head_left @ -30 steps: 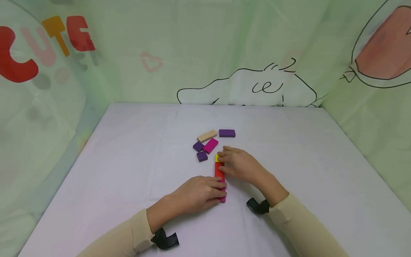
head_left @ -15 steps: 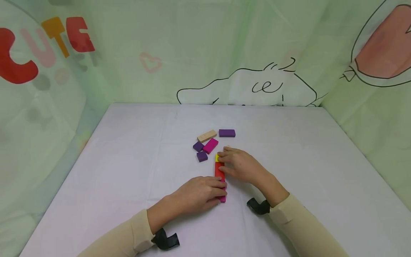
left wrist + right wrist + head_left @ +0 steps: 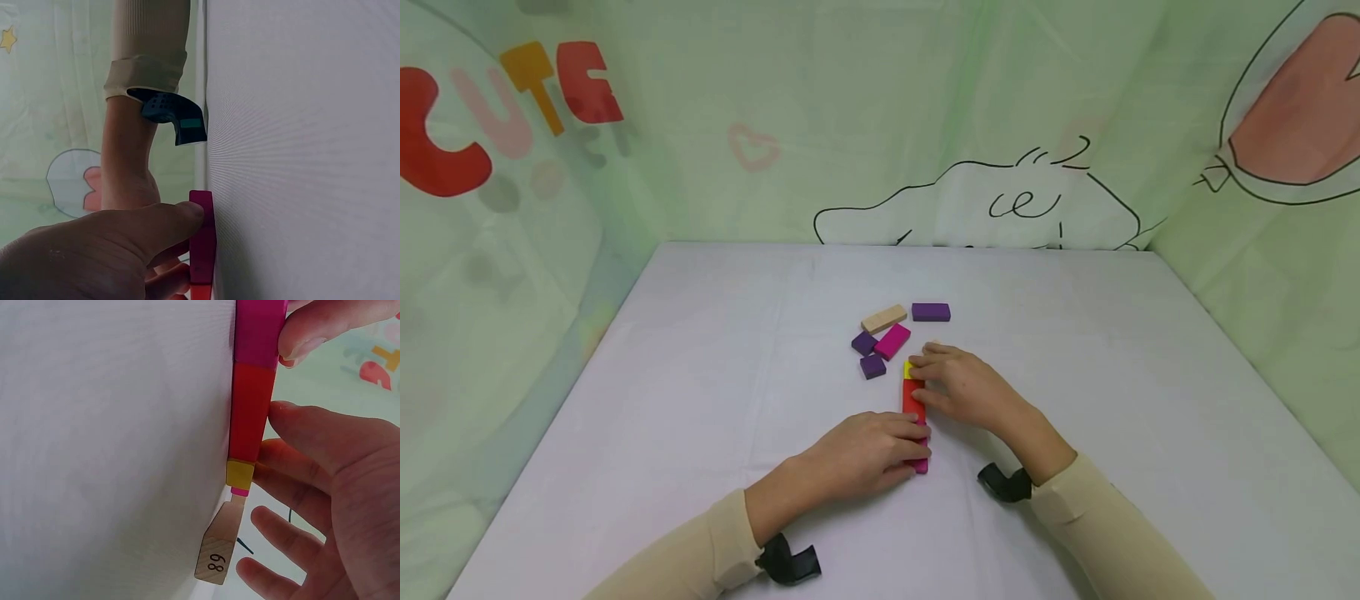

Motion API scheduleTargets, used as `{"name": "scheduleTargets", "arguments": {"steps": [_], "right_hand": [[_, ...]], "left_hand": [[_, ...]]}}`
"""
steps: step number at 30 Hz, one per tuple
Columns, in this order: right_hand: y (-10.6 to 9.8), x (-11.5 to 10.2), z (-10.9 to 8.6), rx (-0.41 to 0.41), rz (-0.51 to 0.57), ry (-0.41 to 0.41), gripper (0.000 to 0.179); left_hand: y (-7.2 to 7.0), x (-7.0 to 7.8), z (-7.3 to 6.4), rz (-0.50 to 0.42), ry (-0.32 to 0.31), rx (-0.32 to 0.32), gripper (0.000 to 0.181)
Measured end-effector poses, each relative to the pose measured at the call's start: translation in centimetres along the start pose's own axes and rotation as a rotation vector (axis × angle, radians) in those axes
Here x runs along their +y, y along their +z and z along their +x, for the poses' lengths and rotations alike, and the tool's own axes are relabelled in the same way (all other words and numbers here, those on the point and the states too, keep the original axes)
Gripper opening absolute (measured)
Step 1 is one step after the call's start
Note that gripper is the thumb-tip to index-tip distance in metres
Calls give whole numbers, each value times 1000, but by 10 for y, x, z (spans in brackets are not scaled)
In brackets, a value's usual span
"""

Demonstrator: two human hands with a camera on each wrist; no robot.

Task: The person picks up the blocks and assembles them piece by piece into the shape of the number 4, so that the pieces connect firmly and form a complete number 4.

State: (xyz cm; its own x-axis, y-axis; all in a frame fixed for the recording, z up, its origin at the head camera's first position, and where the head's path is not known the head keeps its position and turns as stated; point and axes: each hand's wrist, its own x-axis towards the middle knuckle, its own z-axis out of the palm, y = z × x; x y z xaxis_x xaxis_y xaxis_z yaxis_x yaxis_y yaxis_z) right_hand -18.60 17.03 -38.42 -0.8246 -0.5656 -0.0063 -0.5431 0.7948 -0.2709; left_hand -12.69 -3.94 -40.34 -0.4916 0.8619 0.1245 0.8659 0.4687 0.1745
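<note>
On the white tabletop lies a straight row of wooden blocks: magenta nearest the person, then red, then yellow. The left hand rests its fingers on the magenta part; in the left wrist view its thumb lies on the near end of the magenta block. The right hand touches the red and yellow blocks with fingers spread from above. In the right wrist view, a plain wooden block with a printed number lies past the yellow block, near the right hand's outer fingers.
Beyond the row lie a natural wood block, a long purple block, a loose magenta block and two small purple blocks, one touching the magenta one. A printed green curtain surrounds the table's back and sides.
</note>
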Motion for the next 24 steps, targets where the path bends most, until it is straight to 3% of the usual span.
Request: {"name": "scheduleTargets", "arguments": {"steps": [20,24], "right_hand": [[3,3,-1,29,15,-21,38],[2,4,-1,36,7,-31,37]], "left_hand": [[2,-1,1,47,16,46,32],[1,-3,2,49,-24,113,34]]}}
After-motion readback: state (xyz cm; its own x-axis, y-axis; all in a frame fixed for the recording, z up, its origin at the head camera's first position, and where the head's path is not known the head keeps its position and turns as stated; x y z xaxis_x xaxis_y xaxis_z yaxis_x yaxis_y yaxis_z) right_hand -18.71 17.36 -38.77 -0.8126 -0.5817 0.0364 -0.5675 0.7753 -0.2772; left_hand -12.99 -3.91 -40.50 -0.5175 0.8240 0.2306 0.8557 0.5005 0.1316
